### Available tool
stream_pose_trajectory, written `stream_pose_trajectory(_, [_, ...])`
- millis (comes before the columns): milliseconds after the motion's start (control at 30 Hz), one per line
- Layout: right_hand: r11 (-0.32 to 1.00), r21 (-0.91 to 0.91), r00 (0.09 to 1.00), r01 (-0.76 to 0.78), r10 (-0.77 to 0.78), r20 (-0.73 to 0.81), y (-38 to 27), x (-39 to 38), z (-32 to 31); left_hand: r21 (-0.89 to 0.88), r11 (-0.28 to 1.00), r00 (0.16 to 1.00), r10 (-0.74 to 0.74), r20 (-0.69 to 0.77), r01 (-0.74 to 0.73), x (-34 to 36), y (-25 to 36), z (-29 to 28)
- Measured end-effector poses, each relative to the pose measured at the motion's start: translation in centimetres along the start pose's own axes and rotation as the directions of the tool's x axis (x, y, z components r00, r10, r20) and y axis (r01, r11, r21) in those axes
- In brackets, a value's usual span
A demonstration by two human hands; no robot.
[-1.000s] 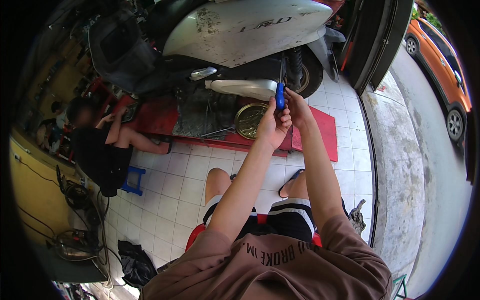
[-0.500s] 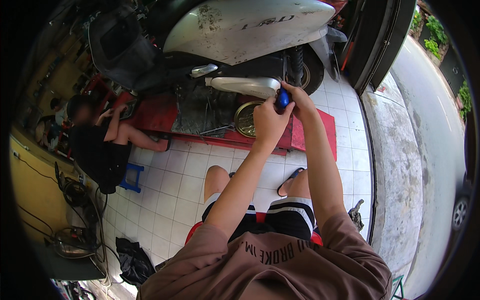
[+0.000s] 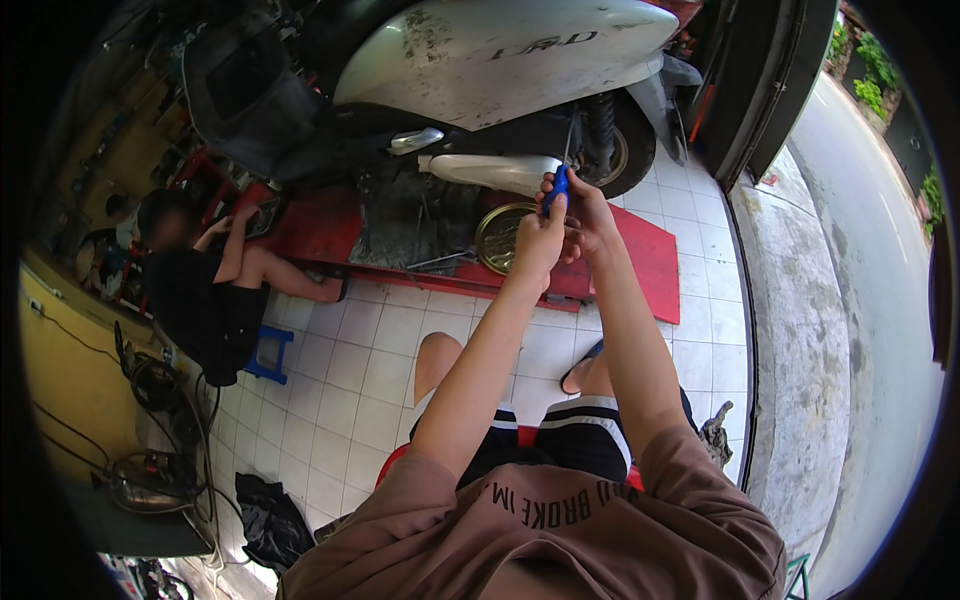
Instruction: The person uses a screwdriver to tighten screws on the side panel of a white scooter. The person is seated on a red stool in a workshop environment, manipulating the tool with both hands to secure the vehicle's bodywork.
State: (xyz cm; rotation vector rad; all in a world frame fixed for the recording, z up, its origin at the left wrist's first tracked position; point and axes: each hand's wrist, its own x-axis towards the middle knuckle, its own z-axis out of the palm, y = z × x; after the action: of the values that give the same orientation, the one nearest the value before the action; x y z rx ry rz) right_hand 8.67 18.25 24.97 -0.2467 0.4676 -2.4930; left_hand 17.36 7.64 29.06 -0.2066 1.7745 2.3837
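Just below the scooter's rear wheel, I have one screwdriver on my feed: blue handle, thin shaft pointing up toward the machine. Whether its tip touches anything, I can't tell. Two hands share it — the left hand has its thumb pressed along the lower handle, and the right hand pinches the handle nearer the shaft. Which hand owns the fingertips showing on the handle's left side is hard for me to make out.

Close to the left hand I count one container, a round gold tray; shiny stuff lies in it, too small for me to sort out. Left of it, long metal tools rest on the red bench — at least two, overlapping.

Farther left, I see one co-worker in black beside one blue stool. On the tiled floor lies one black bag, its contents hidden from me.
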Motion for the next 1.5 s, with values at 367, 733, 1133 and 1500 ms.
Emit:
stream_pose_trajectory(367, [0.879,-0.458,0.847,0.131,-0.339,-0.41,-1.2,-0.4,2.9,0.744,0.386,0.69,0.711,0.137,-0.545,2.1,-1.3,-0.3])
stream_pose_trajectory(733, [0.378,-0.812,0.799,-0.445,-0.242,-0.551,3.1,-6.5,-12.2,0.965,0.153,0.822,-0.506,0.262,-0.214,3.8,-15.2,-12.3])
stream_pose_trajectory(1133, [-0.257,-0.662,0.7,-0.705,-0.403,-0.589,1.5,-2.6,-24.9,0.939,0.263,0.975,0.036,0.219,-0.22,18.7,-23.2,-17.7])
stream_pose_trajectory(1500, [-0.274,-0.624,0.682,-0.732,-0.298,-0.668,0.5,-2.0,-22.9,0.878,0.169,0.892,0.014,0.453,-0.448,22.4,-26.3,-20.1])
